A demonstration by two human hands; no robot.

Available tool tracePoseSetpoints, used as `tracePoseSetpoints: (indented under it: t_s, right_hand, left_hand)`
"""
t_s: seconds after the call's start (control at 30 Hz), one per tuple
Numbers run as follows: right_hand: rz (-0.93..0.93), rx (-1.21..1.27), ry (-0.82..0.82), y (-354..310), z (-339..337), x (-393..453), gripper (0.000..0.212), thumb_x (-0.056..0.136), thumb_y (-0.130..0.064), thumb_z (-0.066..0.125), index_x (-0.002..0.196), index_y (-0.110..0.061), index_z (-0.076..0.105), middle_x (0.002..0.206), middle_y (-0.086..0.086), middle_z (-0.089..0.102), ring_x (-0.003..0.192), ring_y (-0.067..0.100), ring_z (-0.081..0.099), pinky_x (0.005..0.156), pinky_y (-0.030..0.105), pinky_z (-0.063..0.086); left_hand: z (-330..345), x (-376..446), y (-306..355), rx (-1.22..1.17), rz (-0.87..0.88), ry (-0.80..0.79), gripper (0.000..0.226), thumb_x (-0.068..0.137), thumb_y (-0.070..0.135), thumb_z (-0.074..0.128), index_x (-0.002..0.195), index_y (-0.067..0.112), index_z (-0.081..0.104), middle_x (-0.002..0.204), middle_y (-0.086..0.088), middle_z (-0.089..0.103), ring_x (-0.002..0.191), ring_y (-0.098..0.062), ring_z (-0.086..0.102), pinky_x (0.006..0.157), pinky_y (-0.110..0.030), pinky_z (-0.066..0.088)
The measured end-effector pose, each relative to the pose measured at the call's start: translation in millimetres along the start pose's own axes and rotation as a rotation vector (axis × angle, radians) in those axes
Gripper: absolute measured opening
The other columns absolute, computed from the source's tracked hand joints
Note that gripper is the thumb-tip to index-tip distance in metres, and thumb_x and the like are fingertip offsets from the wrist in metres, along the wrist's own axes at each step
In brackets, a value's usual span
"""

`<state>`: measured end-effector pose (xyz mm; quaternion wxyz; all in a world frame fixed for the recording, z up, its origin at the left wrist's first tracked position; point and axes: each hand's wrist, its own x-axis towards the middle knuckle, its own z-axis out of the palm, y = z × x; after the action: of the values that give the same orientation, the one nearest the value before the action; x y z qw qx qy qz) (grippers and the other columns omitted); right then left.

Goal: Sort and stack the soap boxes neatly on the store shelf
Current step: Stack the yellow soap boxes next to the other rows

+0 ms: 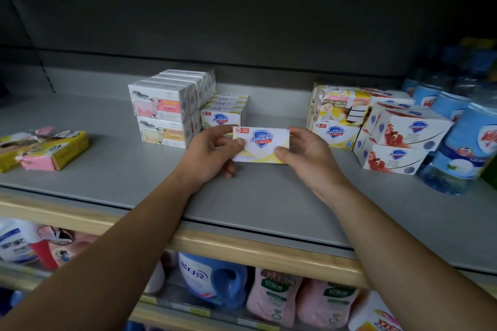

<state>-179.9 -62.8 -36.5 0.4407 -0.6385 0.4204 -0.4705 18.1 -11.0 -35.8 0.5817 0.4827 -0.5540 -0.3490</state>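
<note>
Left hand point(212, 152) and right hand point(309, 154) each pinch an end of a yellow Safeguard box point(262, 146) over the shelf point(134, 183) middle

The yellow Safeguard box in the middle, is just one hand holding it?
No, both the left hand and the right hand pinch the yellow Safeguard soap box, one at each end.

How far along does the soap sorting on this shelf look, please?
Partly done. The cow boxes are stacked, with a yellow row beside them. Both hands, left and right, hold one yellow box, likely bound for that row. Still left: the loose bars and the tilted red boxes.
</note>
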Motion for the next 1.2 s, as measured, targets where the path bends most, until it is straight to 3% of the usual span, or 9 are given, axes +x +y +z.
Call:
tracePoseSetpoints:
  t_s: [0.2,0.3,0.43,0.63,0.8,0.9,0.97,1.07,1.2]
  right_hand:
    - [-0.178,-0.265,0.049,-6,1,-8,0.05,0.079,-0.007,0.074,0.121,-0.025,0.055,0.105,-0.027,0.057,0.085,0.02,0.068,0.076,0.029,0.052]
    - [-0.214,-0.191,0.03,-9,0,-11,0.042,0.082,-0.003,0.068,0.111,-0.028,0.052,0.11,-0.023,0.06,0.074,0.022,0.07,0.062,0.027,0.047]
    - [-0.236,-0.131,-0.074,-9,1,-15,0.04,0.083,0.005,0.066,0.105,-0.025,0.05,0.12,-0.006,0.063,0.083,0.007,0.072,0.062,0.017,0.049]
    - [-0.364,-0.128,-0.097,-7,4,-12,0.048,0.076,0.016,0.063,0.105,-0.02,0.05,0.129,0.004,0.051,0.1,0.022,0.069,0.082,0.03,0.057]
    - [-0.397,-0.245,-0.005,-4,4,-9,0.046,0.077,0.006,0.069,0.11,-0.024,0.056,0.12,0.0,0.056,0.078,0.013,0.068,0.068,0.017,0.051]
    - [-0.352,-0.262,0.056,-1,3,-7,0.036,0.081,-0.013,0.074,0.113,-0.02,0.061,0.112,-0.002,0.065,0.075,0.016,0.065,0.064,0.021,0.047]
    - [-0.296,-0.287,0.044,1,4,-7,0.032,0.081,-0.019,0.076,0.11,-0.019,0.063,0.104,-0.005,0.068,0.083,0.013,0.067,0.071,0.025,0.051]
    - [-0.213,-0.332,-0.006,4,5,-7,0.031,0.081,-0.023,0.076,0.109,-0.019,0.064,0.096,-0.011,0.069,0.084,0.005,0.066,0.075,0.017,0.049]
    - [-0.154,-0.281,-0.066,3,5,-6,0.041,0.082,-0.018,0.074,0.12,-0.022,0.059,0.1,-0.014,0.069,0.089,0.007,0.068,0.08,0.016,0.048]
  left_hand:
    - [-3,1,-1,-0.129,-0.023,-0.004,0.036,0.087,0.003,0.068,0.116,0.023,0.064,0.101,-0.004,0.074,0.054,-0.025,0.064,0.05,-0.03,0.055]
    - [-3,2,-3,-0.298,-0.018,0.032,0.019,0.084,0.011,0.072,0.096,0.025,0.073,0.108,-0.011,0.071,0.079,-0.03,0.072,0.068,-0.035,0.06]
    - [-6,6,-8,-0.211,0.068,0.053,0.016,0.075,0.011,0.074,0.086,0.023,0.073,0.121,0.0,0.067,0.118,-0.023,0.061,0.089,-0.041,0.055]
    - [-9,9,-12,-0.22,0.092,0.045,0.029,0.077,-0.003,0.072,0.08,0.026,0.073,0.123,0.006,0.066,0.118,-0.012,0.061,0.081,-0.032,0.056]
    - [-6,5,-6,-0.211,0.084,0.047,0.032,0.079,-0.006,0.072,0.089,0.024,0.072,0.119,-0.004,0.067,0.101,-0.023,0.068,0.078,-0.036,0.059]
    - [-3,2,-4,0.017,0.105,0.15,0.031,0.082,0.009,0.075,0.109,0.022,0.068,0.115,-0.006,0.068,0.065,-0.023,0.065,0.062,-0.03,0.056]
    - [-1,2,-5,0.307,0.151,0.242,0.034,0.083,0.016,0.075,0.116,0.022,0.067,0.111,0.002,0.068,0.061,-0.014,0.06,0.065,-0.023,0.052]
    - [2,-3,-3,0.623,0.309,0.273,0.028,0.084,0.017,0.072,0.111,0.018,0.07,0.11,0.002,0.068,0.076,-0.008,0.06,0.072,-0.014,0.045]
    - [9,-13,6,0.884,0.504,0.266,0.031,0.083,0.031,0.062,0.106,0.015,0.075,0.114,-0.006,0.066,0.103,-0.032,0.057,0.092,-0.036,0.043]
